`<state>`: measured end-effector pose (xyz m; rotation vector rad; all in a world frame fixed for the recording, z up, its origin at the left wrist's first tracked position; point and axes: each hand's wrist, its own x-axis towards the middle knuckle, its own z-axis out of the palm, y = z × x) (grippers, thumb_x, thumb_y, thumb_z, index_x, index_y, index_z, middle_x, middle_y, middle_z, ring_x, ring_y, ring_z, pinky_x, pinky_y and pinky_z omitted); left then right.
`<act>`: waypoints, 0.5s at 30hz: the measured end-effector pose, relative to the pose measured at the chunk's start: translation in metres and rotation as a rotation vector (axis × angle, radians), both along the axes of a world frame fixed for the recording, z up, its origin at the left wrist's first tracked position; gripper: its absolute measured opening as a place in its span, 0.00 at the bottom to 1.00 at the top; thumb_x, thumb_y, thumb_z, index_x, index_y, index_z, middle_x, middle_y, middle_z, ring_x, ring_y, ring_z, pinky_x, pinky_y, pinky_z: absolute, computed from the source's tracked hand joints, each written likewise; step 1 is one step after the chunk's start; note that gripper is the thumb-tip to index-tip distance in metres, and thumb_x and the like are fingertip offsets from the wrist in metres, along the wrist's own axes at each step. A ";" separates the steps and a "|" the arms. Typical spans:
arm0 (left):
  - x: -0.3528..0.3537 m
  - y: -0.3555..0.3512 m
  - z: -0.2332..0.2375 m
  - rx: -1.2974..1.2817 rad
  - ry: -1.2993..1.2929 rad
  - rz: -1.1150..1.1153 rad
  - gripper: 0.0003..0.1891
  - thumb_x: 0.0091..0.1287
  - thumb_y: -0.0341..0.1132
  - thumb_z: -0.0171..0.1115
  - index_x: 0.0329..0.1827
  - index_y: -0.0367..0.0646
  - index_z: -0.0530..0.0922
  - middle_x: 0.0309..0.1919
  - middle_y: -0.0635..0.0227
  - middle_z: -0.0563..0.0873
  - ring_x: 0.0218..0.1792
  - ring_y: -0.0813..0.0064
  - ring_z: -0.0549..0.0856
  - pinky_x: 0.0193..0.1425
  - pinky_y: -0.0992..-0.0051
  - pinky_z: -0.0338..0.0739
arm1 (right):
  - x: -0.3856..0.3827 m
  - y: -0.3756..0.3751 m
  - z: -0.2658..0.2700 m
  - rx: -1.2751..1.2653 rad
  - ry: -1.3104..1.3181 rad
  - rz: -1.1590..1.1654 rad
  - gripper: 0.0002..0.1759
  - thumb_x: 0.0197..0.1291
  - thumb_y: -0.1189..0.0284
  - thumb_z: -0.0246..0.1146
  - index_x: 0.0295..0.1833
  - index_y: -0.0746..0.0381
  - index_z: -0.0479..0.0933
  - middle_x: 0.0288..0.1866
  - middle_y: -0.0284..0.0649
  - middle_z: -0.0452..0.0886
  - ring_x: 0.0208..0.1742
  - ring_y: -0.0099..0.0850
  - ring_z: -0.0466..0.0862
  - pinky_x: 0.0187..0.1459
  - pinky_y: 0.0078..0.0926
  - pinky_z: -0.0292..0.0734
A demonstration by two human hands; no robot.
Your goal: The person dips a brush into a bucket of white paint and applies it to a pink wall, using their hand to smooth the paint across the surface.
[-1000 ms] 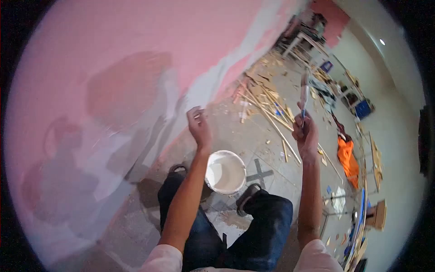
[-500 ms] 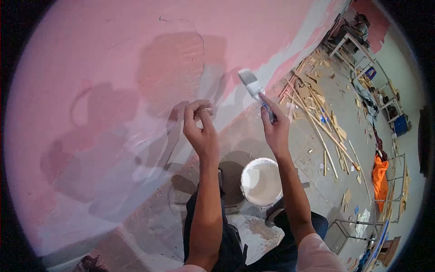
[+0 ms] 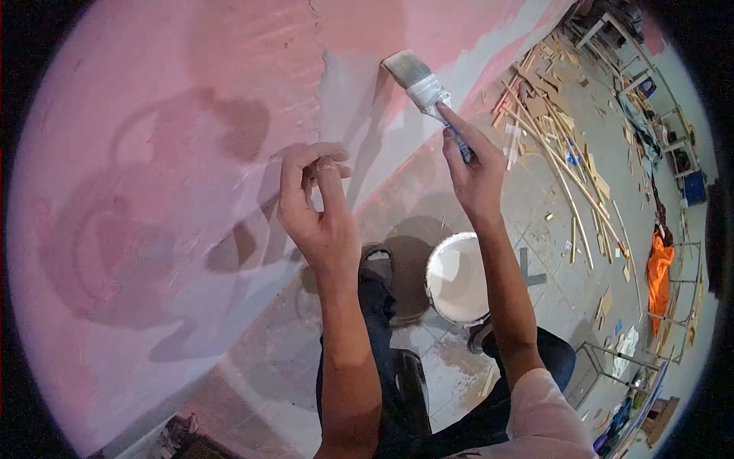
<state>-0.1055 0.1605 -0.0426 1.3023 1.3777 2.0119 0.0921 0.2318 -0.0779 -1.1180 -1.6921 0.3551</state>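
Note:
My right hand (image 3: pixel 478 172) grips a paintbrush (image 3: pixel 428 90) by its handle, the index finger laid along it. The brush has a broad, flat head, with white paint over its ferrule, and its bristles overlap the pink wall (image 3: pixel 252 46) in this view. To the left, my left hand (image 3: pixel 321 203) is raised before the wall with its fingers curled in and the thumb close against them; I cannot tell whether anything small is between them. Below my right forearm, a white bucket (image 3: pixel 451 279) of pale paint stands on the floor. White paint covers the wall's lower band.
Loose wooden strips (image 3: pixel 562 172) and scraps litter the floor to the right. Beyond them are an orange cloth (image 3: pixel 659 275) and metal frames (image 3: pixel 612 363). A crack (image 3: pixel 321 65) runs down the wall. My foot (image 3: pixel 377 264) is beside the bucket.
The view has shifted, with the bucket now further right and higher. My right hand and the brush have risen a little, and my left hand has moved left.

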 end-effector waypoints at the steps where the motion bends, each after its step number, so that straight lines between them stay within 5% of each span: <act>1: -0.001 0.000 -0.001 0.003 -0.003 -0.008 0.07 0.74 0.20 0.53 0.44 0.32 0.81 0.44 0.63 0.83 0.39 0.75 0.85 0.45 0.74 0.84 | -0.001 0.001 -0.002 -0.014 -0.037 -0.007 0.27 0.66 0.79 0.67 0.70 0.49 0.84 0.32 0.40 0.82 0.29 0.29 0.78 0.36 0.27 0.78; 4: -0.002 0.002 0.000 -0.007 0.003 0.003 0.08 0.74 0.20 0.53 0.43 0.31 0.82 0.43 0.63 0.83 0.38 0.75 0.85 0.43 0.74 0.85 | 0.010 0.016 -0.073 -0.128 -0.239 0.019 0.27 0.67 0.79 0.67 0.69 0.47 0.84 0.32 0.42 0.80 0.31 0.31 0.81 0.36 0.28 0.78; 6: 0.000 0.002 0.001 0.000 -0.020 -0.008 0.08 0.74 0.20 0.53 0.43 0.31 0.82 0.43 0.63 0.83 0.38 0.75 0.85 0.43 0.74 0.85 | 0.029 0.016 -0.136 -0.276 -0.522 -0.012 0.25 0.66 0.74 0.67 0.67 0.41 0.85 0.34 0.45 0.84 0.31 0.41 0.84 0.36 0.39 0.80; 9: 0.004 0.002 0.004 0.013 -0.070 -0.025 0.08 0.75 0.20 0.52 0.46 0.32 0.81 0.43 0.63 0.84 0.40 0.75 0.84 0.47 0.73 0.83 | 0.038 0.011 -0.162 -0.349 -0.530 0.034 0.22 0.68 0.70 0.66 0.66 0.41 0.85 0.33 0.45 0.84 0.33 0.44 0.86 0.36 0.43 0.81; 15: 0.006 0.004 -0.001 0.020 -0.067 -0.008 0.08 0.74 0.20 0.53 0.44 0.30 0.82 0.45 0.61 0.83 0.39 0.75 0.85 0.43 0.73 0.86 | 0.004 0.008 -0.026 -0.145 -0.260 -0.009 0.24 0.66 0.75 0.67 0.66 0.45 0.86 0.35 0.42 0.86 0.33 0.38 0.86 0.37 0.36 0.82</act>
